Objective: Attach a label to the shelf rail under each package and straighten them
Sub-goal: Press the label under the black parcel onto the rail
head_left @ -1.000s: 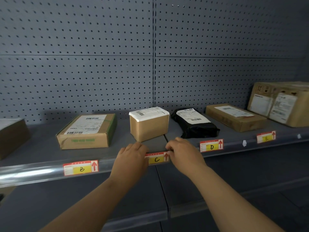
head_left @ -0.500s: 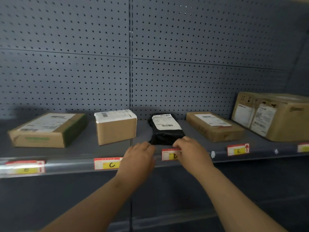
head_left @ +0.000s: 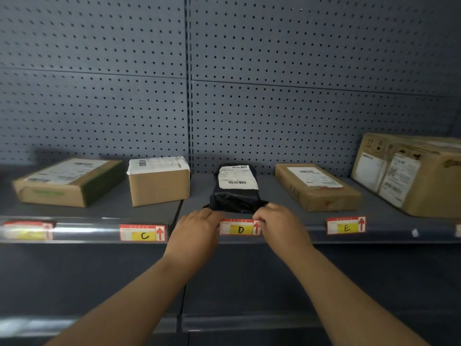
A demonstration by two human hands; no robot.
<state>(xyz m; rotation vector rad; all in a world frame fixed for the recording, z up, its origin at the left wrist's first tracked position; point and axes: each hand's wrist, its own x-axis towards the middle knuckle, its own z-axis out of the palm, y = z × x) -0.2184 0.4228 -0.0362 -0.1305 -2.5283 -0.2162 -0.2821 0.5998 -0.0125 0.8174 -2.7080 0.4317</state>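
**Entry: shelf labelling, position D**

**Location.** The red-and-yellow paper label marked D (head_left: pixel 240 228) is seated on the grey metal shelf rail (head_left: pixel 299 233). It sits directly under the black plastic-wrapped package (head_left: pixel 235 191) and appears roughly level.

**Hands.** The left hand (head_left: pixel 197 228) is laid against the label's left end. Its fingers (head_left: pixel 212 216) are loosely bent, resting at the rail with nothing enclosed. The right hand (head_left: pixel 279 221) is set at the right end. Its fingers (head_left: pixel 262 217) are curled narrow and appear to pinch the upper corner, though the tips are hidden.

**Neighbouring stock.**
- A matching label marked C (head_left: pixel 142 233) is fixed under the small brown cardboard box with a white top sheet (head_left: pixel 158 183).
- A matching label marked E (head_left: pixel 346 225) is fixed under the flat brown cardboard box (head_left: pixel 316 188).
- A far-left label (head_left: pixel 27 231) is blurred by glare and cannot be read. Above it lies a flat cardboard box with a green-printed side (head_left: pixel 67 183).
- A large brown carton (head_left: pixel 411 171) stands at far right.

**Stage (judged).** Straightening of D is taken to be in hand.

**Risks (judged).**
- **Tilt or crease:** the label could be left tilted or creased if the two ends are pressed unevenly.
- **Lifting:** a pull on the pinched corner could lift that end off the rail.
- **Sideways shift:** pressure along the rail could slide the label out from under its package.
- **Package disturbed:** the right knuckles lie just beside the package's loose front flap, which could be caught and dragged askew.
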